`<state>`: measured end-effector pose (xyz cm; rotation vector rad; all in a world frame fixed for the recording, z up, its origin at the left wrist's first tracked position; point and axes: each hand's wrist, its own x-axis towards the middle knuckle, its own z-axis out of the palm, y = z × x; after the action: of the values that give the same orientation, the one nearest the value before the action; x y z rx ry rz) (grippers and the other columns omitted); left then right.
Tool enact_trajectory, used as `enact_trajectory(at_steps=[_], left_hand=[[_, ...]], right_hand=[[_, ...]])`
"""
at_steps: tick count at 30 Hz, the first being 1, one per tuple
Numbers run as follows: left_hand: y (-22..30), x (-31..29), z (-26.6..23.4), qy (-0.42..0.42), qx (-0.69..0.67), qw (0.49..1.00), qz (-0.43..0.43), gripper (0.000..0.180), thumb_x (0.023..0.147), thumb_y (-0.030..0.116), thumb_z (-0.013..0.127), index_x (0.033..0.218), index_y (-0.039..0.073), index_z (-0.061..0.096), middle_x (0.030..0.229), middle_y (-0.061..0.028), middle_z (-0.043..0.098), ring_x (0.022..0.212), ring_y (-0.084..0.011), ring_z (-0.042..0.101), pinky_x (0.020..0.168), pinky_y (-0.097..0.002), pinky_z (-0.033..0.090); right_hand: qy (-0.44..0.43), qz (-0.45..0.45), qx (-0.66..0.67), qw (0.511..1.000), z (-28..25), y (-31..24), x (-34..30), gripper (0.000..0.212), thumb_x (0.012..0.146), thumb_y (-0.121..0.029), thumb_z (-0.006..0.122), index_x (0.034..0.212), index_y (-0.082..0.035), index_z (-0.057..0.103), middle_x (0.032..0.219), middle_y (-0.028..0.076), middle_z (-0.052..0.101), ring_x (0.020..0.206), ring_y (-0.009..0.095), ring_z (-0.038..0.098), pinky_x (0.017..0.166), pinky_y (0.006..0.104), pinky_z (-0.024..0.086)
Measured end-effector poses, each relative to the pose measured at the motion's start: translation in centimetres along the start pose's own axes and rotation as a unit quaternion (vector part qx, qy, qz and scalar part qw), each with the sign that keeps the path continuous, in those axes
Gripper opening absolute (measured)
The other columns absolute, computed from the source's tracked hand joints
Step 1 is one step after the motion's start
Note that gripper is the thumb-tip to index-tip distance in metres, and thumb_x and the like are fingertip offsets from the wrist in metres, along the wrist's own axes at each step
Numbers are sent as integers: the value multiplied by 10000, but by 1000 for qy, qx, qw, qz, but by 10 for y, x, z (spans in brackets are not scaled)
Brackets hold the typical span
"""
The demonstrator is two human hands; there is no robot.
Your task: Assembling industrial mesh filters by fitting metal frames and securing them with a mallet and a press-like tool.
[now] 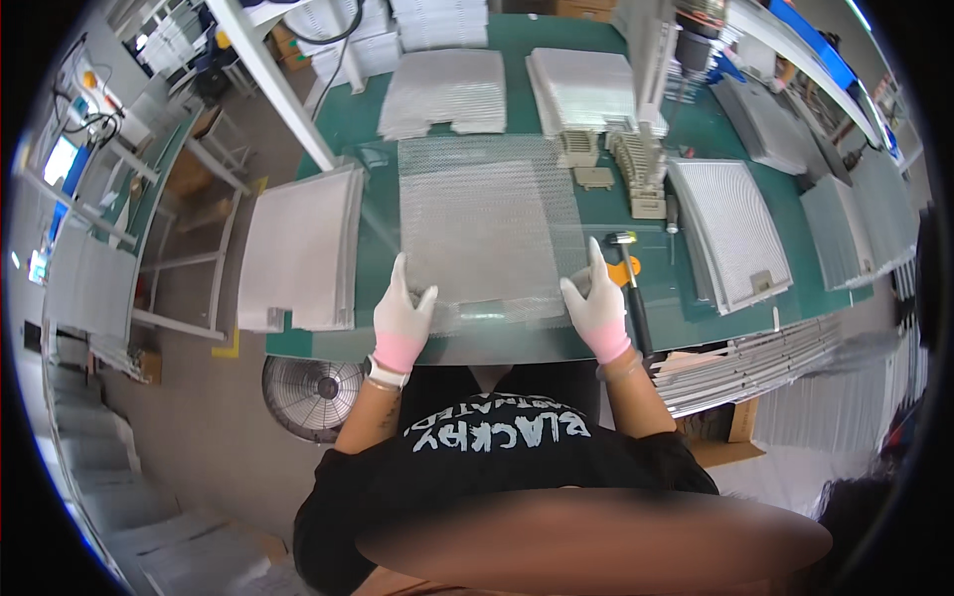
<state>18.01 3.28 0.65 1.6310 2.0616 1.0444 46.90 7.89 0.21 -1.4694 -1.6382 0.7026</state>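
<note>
A translucent bubble-textured plastic sheet [569, 199] lies in front of me, with a paler rectangular panel [477, 238] showing at its middle. At its near left corner is my left hand [401, 316], in a white glove with a pink cuff. Its index finger points away from me and its thumb stands apart, over the sheet's edge. My right hand [599, 313], gloved alike, is at the near right corner with thumb and index finger spread. No firm grip shows on either hand; the lower fingers are partly hidden.
White panel stacks [298, 248] flank the green table [636, 278] left, with more [442, 89] behind and a mesh-faced stack [730, 233] right. A hammer [636, 298], an orange tool [624, 271] and a beige fixture [638, 174] lie right. A floor fan [313, 392] stands below left.
</note>
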Motion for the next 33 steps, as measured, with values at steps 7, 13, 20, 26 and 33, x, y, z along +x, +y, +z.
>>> enact_trajectory(at_steps=[7, 13, 20, 26, 33], left_hand=[[-39, 17, 14, -48, 82, 995, -44, 749, 899, 287, 689, 1507, 43, 325, 1136, -243, 659, 953, -416, 661, 825, -470, 530], [-64, 13, 32, -52, 127, 990, -38, 758, 913, 295, 656, 1511, 21, 279, 1193, -265, 636, 967, -424, 667, 815, -470, 549], [-57, 16, 28, -78, 115, 987, -76, 769, 911, 301, 676, 1521, 37, 290, 1193, -260, 633, 1026, -424, 645, 871, -470, 525], [-56, 16, 30, -77, 145, 985, -56, 773, 916, 323, 656, 1517, 26, 272, 1250, -241, 608, 1003, -399, 658, 821, -452, 548], [-55, 30, 26, -114, 190, 971, -88, 786, 890, 367, 688, 1497, 31, 317, 1263, -197, 595, 1074, -361, 644, 863, -432, 540]], right_hand=[[-60, 3, -107, 992, 40, 12, 18, 730, 849, -174, 715, 1489, -29, 395, 883, 140, 673, 733, 295, 657, 689, 366, 526], [-42, -35, -170, 984, 58, 37, 13, 640, 872, -241, 699, 1436, -55, 461, 1101, 192, 685, 919, 348, 683, 799, 407, 548], [-36, -85, -196, 976, 62, 48, 12, 518, 902, -263, 666, 1363, -74, 527, 1111, 154, 676, 949, 345, 673, 806, 421, 546], [-64, -57, -207, 975, 58, 41, 12, 503, 910, -276, 652, 1352, -70, 531, 1097, 154, 660, 949, 348, 663, 800, 427, 543], [-113, -31, -229, 966, 51, 32, 24, 541, 894, -269, 670, 1361, -47, 513, 1093, 173, 662, 991, 355, 646, 877, 435, 518]])
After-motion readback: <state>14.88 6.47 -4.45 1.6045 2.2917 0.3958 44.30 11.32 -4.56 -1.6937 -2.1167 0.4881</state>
